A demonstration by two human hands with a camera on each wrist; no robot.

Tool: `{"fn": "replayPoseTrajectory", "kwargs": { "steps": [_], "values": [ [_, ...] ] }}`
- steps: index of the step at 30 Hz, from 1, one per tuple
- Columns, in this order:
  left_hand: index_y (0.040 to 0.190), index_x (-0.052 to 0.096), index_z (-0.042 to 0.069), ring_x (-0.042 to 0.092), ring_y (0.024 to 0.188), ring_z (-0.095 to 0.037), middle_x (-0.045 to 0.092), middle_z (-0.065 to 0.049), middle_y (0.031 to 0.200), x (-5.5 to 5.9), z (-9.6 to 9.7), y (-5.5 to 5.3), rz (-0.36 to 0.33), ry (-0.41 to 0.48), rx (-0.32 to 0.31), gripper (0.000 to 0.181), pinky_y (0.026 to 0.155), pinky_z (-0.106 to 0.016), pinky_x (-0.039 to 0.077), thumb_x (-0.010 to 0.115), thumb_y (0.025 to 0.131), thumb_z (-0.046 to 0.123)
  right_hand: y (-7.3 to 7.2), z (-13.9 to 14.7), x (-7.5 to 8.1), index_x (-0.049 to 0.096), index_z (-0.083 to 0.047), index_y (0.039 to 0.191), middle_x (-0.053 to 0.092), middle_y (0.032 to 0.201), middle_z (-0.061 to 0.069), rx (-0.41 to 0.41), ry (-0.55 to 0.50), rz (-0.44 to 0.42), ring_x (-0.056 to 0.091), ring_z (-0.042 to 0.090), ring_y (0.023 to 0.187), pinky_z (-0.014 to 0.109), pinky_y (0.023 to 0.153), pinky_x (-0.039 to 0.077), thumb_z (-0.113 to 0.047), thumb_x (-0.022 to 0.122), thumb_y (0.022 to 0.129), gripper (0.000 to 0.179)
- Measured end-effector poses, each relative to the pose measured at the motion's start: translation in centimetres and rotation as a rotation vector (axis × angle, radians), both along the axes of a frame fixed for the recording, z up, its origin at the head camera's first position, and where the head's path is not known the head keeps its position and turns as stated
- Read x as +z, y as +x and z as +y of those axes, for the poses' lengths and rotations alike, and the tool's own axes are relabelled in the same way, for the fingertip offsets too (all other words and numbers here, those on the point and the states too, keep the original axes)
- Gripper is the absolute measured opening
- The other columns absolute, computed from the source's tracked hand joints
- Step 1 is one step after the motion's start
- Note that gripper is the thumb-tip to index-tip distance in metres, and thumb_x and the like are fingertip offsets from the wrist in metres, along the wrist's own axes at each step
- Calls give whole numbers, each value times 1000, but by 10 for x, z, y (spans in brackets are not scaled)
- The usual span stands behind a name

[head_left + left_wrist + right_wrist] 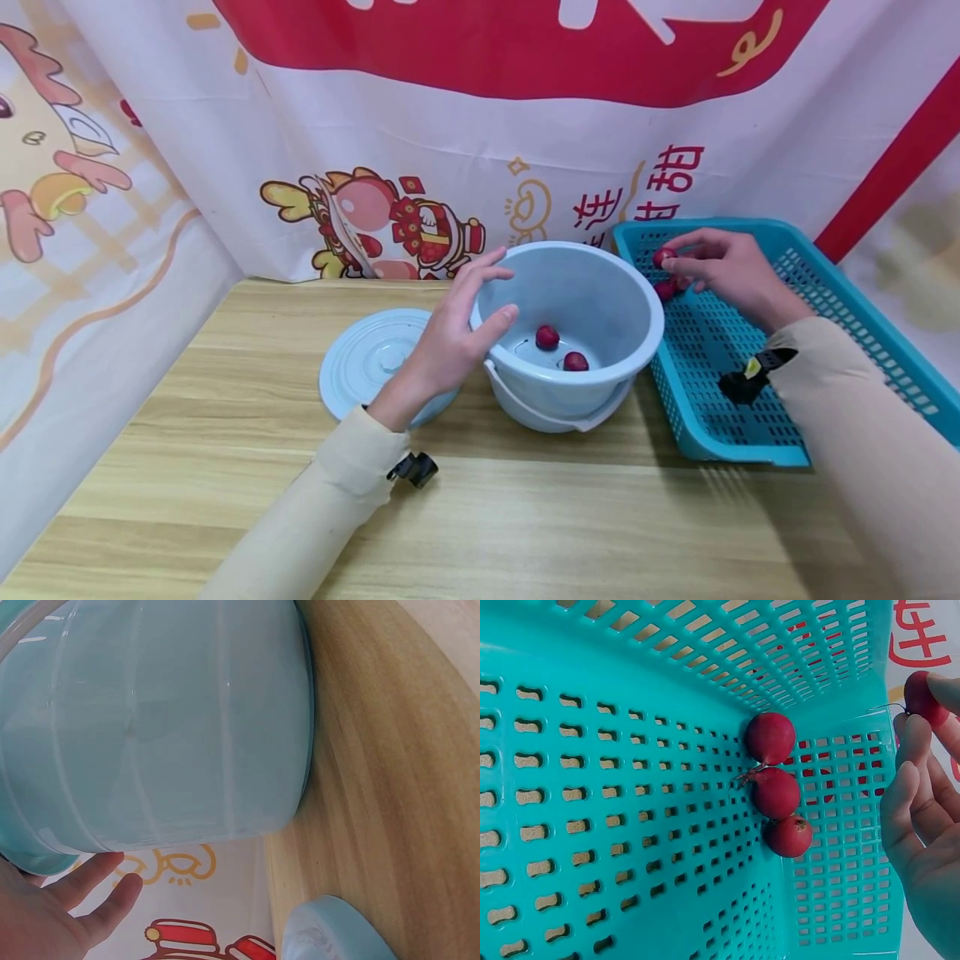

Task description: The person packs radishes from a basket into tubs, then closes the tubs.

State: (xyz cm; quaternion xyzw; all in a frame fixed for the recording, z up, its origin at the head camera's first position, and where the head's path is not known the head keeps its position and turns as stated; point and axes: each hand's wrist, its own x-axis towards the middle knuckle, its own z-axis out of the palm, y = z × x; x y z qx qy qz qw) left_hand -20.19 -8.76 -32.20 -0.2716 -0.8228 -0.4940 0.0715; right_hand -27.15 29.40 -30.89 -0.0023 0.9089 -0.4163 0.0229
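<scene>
My right hand [723,267] pinches a red radish [924,699] between thumb and fingertips, above the far left corner of the teal basket [686,417]. Three more radishes [776,791] lie against the basket's far end in the right wrist view. On the table stands a light blue bucket [570,392] with two radishes [547,337] on its bottom. My left hand [463,329] is at the bucket's left rim with fingers spread, thumb reaching over the edge. Some of its fingers lie behind the bucket in the left wrist view [71,907].
A round light blue lid [367,358] lies flat on the wooden table [225,467], left of the bucket and partly under my left forearm. The bucket's handle [540,417] hangs down at its front. A printed cloth [450,117] hangs behind the table.
</scene>
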Motion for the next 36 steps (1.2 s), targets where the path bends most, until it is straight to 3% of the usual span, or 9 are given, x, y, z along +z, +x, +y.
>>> {"fn": "replayPoseTrajectory", "kwargs": {
  "steps": [14, 19, 26, 36],
  "values": [
    [148, 52, 11, 27, 163, -21, 29, 4, 175, -1, 0, 0, 8, 12, -7, 56, 126, -64, 33, 55, 102, 41, 2, 0, 0, 61, -21, 145, 68, 119, -16, 15, -15, 19, 64, 26, 107, 26, 80, 60, -58, 71, 95, 62],
    [148, 52, 11, 26, 163, -20, 29, 7, 175, -1, 0, 0, 8, 10, -3, 56, 127, -64, 33, 55, 102, 42, 2, 0, 0, 62, -22, 145, 68, 118, -18, 24, -20, 26, 65, 26, 107, 26, 80, 60, -60, 71, 94, 64],
    [147, 52, 9, 27, 163, -22, 29, -1, 175, -1, 0, -1, 16, 16, -10, 55, 126, -64, 35, 55, 102, 41, 4, -1, 1, 63, -21, 144, 68, 119, -18, 41, -15, 28, 65, 27, 107, 26, 81, 60, -60, 70, 95, 63],
    [147, 52, 10, 27, 163, -20, 29, 7, 175, -2, 0, -2, 15, 24, -5, 55, 126, -62, 35, 54, 102, 42, 6, -4, 2, 63, -19, 144, 68, 121, -12, 60, -1, 40, 64, 27, 105, 26, 80, 60, -58, 69, 97, 61]
  ]
}}
